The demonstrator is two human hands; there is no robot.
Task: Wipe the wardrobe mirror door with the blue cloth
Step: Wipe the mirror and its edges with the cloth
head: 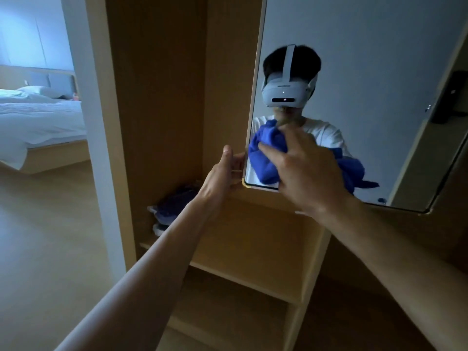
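Dim bedroom, wooden wardrobe [253, 236] standing open ahead. Left hand [225, 171] grips the mirror door [367, 59] by its left edge, just above the bottom-left corner, fingers curled round it. Right hand [304, 171] clutches the bunched blue cloth [266, 153], pressed to the glass near that same corner.

Dim room — a white bed [38, 117] on pale wood floor [43, 236] at left, open wooden shelves [253, 239] ahead, bluish daylight.
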